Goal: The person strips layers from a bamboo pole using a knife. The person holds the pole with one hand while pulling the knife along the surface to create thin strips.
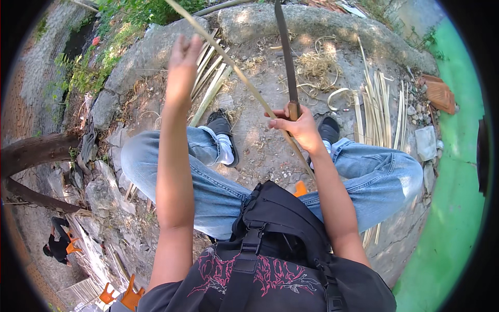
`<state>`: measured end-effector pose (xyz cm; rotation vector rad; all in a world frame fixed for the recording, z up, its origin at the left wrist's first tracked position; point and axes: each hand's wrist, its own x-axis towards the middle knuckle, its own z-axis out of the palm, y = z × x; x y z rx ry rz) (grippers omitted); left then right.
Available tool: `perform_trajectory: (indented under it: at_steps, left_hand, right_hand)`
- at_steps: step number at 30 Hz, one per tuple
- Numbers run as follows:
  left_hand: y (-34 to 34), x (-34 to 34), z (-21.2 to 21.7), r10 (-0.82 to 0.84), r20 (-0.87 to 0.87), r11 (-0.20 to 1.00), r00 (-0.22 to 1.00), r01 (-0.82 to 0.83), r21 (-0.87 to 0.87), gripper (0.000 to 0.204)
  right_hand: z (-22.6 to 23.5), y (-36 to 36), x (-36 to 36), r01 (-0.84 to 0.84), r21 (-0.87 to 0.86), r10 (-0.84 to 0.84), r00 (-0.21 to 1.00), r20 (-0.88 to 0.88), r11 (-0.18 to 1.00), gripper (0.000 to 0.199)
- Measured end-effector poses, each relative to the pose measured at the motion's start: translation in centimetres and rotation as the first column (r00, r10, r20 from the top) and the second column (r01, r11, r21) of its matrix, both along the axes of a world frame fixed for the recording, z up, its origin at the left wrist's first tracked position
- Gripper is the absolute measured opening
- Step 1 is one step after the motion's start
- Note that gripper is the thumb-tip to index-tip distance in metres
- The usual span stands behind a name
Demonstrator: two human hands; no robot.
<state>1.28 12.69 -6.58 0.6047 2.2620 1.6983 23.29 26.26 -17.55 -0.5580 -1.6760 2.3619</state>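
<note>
My right hand (297, 125) is closed round the wooden handle of a long knife (287, 52), whose dark narrow blade points away from me. A long, thin pale strip (236, 70), which looks like split bamboo, slants from the far left down past the thumb and fingers of that hand to between my knees. My left hand (184, 57) is raised at the far left, a little blurred, fingers stretched out and apart. It lies just left of the strip and holds nothing.
Several pale strips (378, 112) lie beyond my right foot, more strips (210, 78) beyond my left. Curly shavings (318, 67) litter the ground before a stone kerb (312, 23). A brick-coloured block (439, 93) sits by the green surface (444, 208). Another person (58, 244) is at lower left.
</note>
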Motion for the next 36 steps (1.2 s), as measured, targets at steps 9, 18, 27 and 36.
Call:
perform_trajectory:
  at_steps: [9,18,27,36]
  left_hand:
    - [1.5,14.3,-8.5,-0.681,0.155,0.570,0.716,0.651,-0.502,0.097]
    - [1.8,15.3,-6.5,-0.760,0.282,0.526,0.585,0.809,-0.262,0.071]
    - [0.8,12.7,-3.1,-0.661,0.465,0.664,0.589,0.748,-0.004,0.046]
    - [-1.5,9.5,-0.9,-0.656,0.498,0.712,0.567,0.683,0.159,0.048]
  right_hand:
    - [-0.7,4.2,-1.5,0.408,-0.096,-0.417,0.901,-0.116,0.908,0.028]
    - [-0.3,6.6,-1.2,0.617,-0.158,-0.633,0.770,-0.082,0.771,0.031]
    - [1.0,5.9,-1.2,0.466,-0.247,-0.501,0.859,-0.104,0.850,0.036]
    - [1.4,5.0,-1.9,0.422,-0.422,-0.514,0.848,-0.128,0.802,0.023]
